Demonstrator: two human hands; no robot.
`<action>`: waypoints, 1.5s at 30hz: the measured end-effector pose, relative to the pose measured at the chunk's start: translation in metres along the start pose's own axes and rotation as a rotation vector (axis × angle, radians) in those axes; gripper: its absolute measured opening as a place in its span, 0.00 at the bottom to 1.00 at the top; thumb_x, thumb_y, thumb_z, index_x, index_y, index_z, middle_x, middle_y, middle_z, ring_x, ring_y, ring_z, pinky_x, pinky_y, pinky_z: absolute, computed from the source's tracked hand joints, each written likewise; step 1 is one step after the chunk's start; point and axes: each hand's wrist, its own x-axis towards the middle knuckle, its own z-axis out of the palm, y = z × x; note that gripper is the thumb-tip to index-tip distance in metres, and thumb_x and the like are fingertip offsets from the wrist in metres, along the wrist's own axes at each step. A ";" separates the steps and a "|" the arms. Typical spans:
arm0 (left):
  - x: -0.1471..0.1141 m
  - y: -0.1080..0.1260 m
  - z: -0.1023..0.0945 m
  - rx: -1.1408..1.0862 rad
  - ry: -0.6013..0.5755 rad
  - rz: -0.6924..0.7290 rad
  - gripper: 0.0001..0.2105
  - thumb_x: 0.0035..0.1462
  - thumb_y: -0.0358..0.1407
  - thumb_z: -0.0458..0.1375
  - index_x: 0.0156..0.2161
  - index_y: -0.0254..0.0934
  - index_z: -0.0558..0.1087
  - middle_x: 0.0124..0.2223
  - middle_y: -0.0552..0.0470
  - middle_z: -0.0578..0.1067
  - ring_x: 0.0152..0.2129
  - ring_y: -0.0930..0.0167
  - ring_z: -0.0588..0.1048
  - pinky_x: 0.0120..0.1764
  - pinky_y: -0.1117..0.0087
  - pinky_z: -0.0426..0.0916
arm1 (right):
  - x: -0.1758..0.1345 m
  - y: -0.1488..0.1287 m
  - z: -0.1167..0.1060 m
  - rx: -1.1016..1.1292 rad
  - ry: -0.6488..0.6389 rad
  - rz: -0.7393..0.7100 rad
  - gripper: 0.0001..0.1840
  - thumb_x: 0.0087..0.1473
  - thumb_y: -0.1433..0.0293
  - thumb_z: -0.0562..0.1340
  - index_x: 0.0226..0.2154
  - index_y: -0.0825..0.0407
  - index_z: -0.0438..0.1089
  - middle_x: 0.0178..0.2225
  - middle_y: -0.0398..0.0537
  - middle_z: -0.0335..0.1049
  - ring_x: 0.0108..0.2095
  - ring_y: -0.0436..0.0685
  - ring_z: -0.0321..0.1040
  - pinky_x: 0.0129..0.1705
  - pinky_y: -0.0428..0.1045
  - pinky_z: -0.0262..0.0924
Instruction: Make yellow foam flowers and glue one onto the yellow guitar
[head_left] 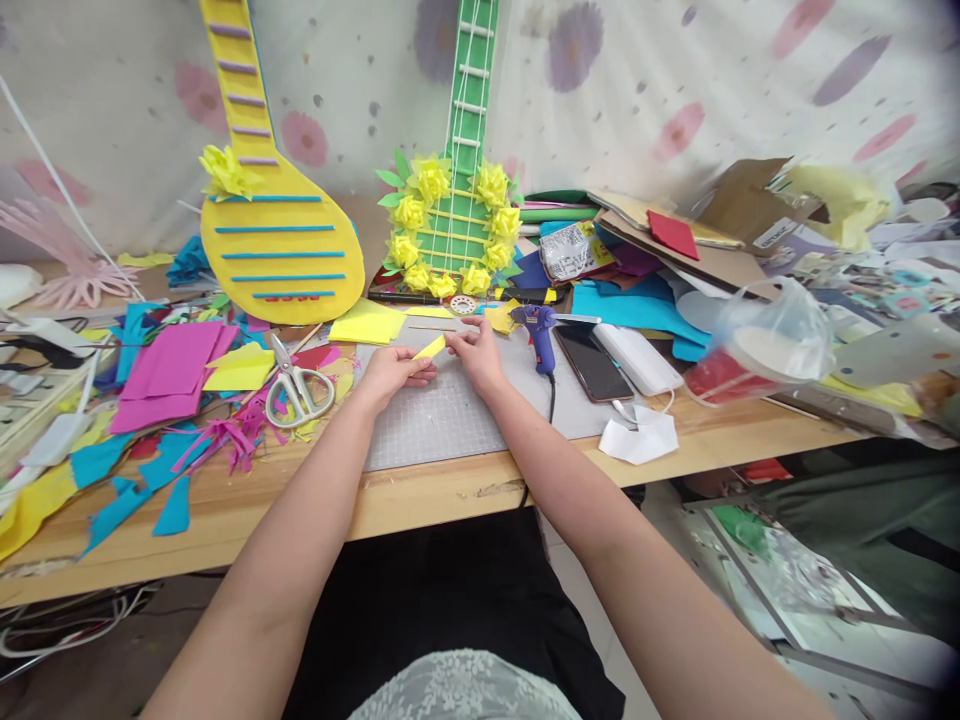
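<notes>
- Both hands are pinched on the yellow strip (430, 348): left hand (390, 375) at one end, right hand (474, 352) at the other; keep it taut.
- Work over the grey mat (442, 420); glue gun (541, 335) stands just beside.

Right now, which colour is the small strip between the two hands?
Yellow: the strip held by left hand and right hand, in the head view.

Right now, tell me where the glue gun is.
In the head view, the blue glue gun stands on the grey mat, just right of the right hand, beside the phone.
</notes>
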 end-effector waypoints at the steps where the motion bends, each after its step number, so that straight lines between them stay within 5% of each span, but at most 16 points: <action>1: 0.000 -0.001 0.000 -0.008 0.014 0.000 0.03 0.47 0.27 0.63 0.28 0.28 0.73 0.25 0.48 0.77 0.21 0.73 0.76 0.28 0.74 0.71 | 0.000 -0.001 0.000 0.025 0.025 0.004 0.20 0.45 0.65 0.64 0.38 0.49 0.54 0.23 0.36 0.69 0.23 0.48 0.67 0.32 0.47 0.62; 9: 0.000 -0.006 0.006 -0.044 0.014 0.063 0.06 0.46 0.31 0.65 0.28 0.29 0.73 0.24 0.50 0.77 0.21 0.73 0.76 0.30 0.72 0.72 | -0.010 -0.005 0.010 0.147 -0.266 0.130 0.36 0.33 0.66 0.71 0.46 0.50 0.57 0.26 0.37 0.71 0.28 0.51 0.70 0.34 0.49 0.65; 16: -0.002 -0.003 0.007 0.007 0.012 0.007 0.07 0.44 0.31 0.66 0.26 0.29 0.72 0.24 0.47 0.77 0.21 0.71 0.76 0.30 0.71 0.72 | -0.005 -0.004 0.002 0.074 -0.130 0.135 0.32 0.36 0.69 0.69 0.46 0.54 0.62 0.21 0.36 0.70 0.24 0.49 0.66 0.33 0.48 0.62; 25: -0.003 0.000 0.007 0.008 -0.010 -0.033 0.04 0.47 0.27 0.63 0.26 0.29 0.72 0.24 0.47 0.77 0.20 0.71 0.76 0.29 0.71 0.72 | -0.003 -0.005 0.002 0.069 -0.059 0.115 0.20 0.43 0.65 0.66 0.40 0.53 0.65 0.26 0.44 0.74 0.30 0.51 0.71 0.36 0.47 0.63; 34: 0.000 -0.004 0.004 -0.022 0.010 -0.009 0.04 0.47 0.27 0.63 0.25 0.29 0.71 0.24 0.47 0.77 0.20 0.71 0.76 0.29 0.71 0.71 | 0.000 -0.006 0.002 0.116 0.078 0.078 0.19 0.48 0.60 0.62 0.40 0.52 0.62 0.27 0.44 0.73 0.30 0.50 0.70 0.36 0.48 0.64; 40: -0.002 -0.005 0.004 -0.046 0.035 0.021 0.08 0.44 0.31 0.66 0.25 0.30 0.72 0.25 0.47 0.77 0.21 0.72 0.76 0.32 0.69 0.72 | -0.009 -0.006 0.003 0.032 -0.177 0.044 0.29 0.37 0.62 0.68 0.42 0.50 0.59 0.20 0.34 0.65 0.23 0.49 0.66 0.32 0.48 0.63; 45: -0.005 -0.002 0.003 -0.014 -0.026 0.054 0.11 0.43 0.37 0.66 0.31 0.31 0.75 0.30 0.48 0.78 0.27 0.69 0.78 0.30 0.71 0.72 | -0.009 -0.005 0.003 0.009 -0.152 0.016 0.27 0.36 0.63 0.67 0.39 0.49 0.57 0.18 0.31 0.61 0.22 0.48 0.63 0.30 0.47 0.59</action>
